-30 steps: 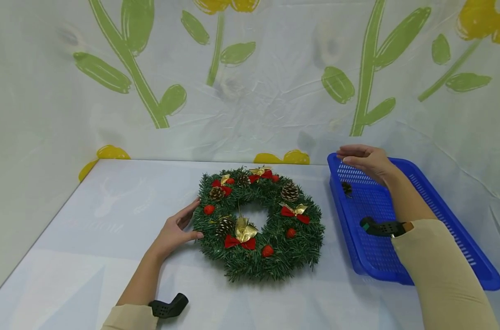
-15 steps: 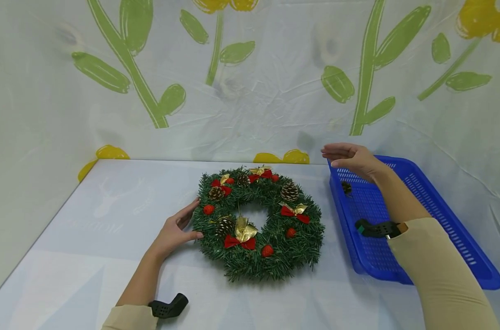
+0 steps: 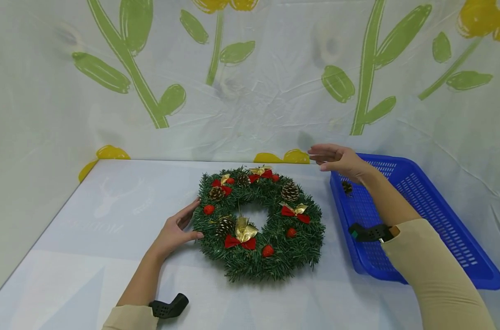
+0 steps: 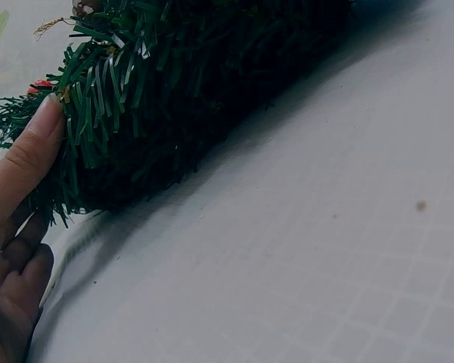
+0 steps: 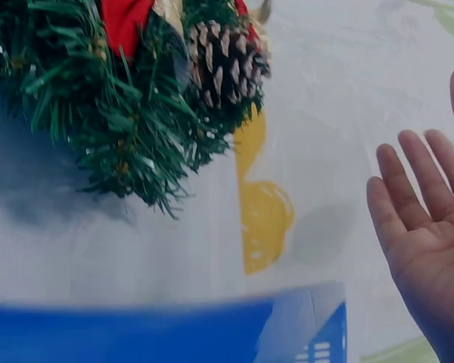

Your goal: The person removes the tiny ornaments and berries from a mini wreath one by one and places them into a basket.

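Observation:
A green wreath (image 3: 258, 222) with red bows, gold ribbons, red berries and pine cones lies flat on the white table (image 3: 109, 215). My left hand (image 3: 176, 228) rests against its left edge, thumb and fingers touching the needles (image 4: 98, 98). My right hand (image 3: 336, 159) hovers with straight fingers and empty, palm down, above the gap between the wreath's top right and the blue basket (image 3: 436, 220). In the right wrist view the palm (image 5: 431, 249) is bare, with a pine cone (image 5: 223, 64) on the wreath nearby.
The blue plastic basket stands at the right and holds one loose pine cone (image 3: 347, 187). A flower-print cloth wall (image 3: 250, 78) backs the table and closes the left side.
My right hand has moved left, from above the basket's back corner towards the wreath's top right. The left hand and the wreath have stayed put.

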The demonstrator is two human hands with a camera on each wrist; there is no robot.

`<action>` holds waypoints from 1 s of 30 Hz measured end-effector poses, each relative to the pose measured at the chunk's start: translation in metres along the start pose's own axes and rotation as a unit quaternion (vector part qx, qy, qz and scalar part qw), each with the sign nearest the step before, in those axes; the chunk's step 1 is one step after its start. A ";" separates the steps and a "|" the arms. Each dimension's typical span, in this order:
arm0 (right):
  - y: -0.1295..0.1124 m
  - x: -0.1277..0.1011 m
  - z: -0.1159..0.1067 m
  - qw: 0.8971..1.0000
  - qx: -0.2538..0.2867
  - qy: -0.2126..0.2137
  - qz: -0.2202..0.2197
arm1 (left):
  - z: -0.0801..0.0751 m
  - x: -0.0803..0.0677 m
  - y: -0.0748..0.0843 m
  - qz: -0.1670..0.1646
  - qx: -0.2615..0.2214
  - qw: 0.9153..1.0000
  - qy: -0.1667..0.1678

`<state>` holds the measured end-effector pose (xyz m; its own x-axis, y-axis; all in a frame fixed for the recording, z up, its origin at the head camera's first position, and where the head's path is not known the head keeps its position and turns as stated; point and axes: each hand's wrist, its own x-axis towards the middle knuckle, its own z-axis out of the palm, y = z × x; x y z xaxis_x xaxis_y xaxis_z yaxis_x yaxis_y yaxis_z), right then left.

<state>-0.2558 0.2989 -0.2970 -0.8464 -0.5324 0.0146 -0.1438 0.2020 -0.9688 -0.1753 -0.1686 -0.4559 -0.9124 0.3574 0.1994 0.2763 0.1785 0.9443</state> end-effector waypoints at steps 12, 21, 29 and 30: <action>-0.001 0.012 0.022 1.000 -0.001 -0.022 0.001 | 0.000 -0.001 -0.002 -0.009 0.004 1.000 -0.002; 0.004 0.018 0.039 0.999 0.000 -0.036 0.019 | -0.001 0.000 -0.002 -0.005 0.012 1.000 0.000; 0.016 0.024 0.047 0.999 0.005 -0.044 0.032 | -0.001 0.000 -0.002 -0.008 0.013 1.000 -0.001; 0.018 0.025 0.048 0.998 0.004 -0.045 0.033 | -0.001 0.000 -0.002 -0.008 0.013 1.000 -0.001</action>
<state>-0.2547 0.2497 -0.3262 -0.8049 -0.5890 -0.0720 -0.0841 0.2334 -0.9687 -0.1757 -0.1699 -0.4573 -0.9159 0.3567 0.1843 0.2699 0.2070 0.9404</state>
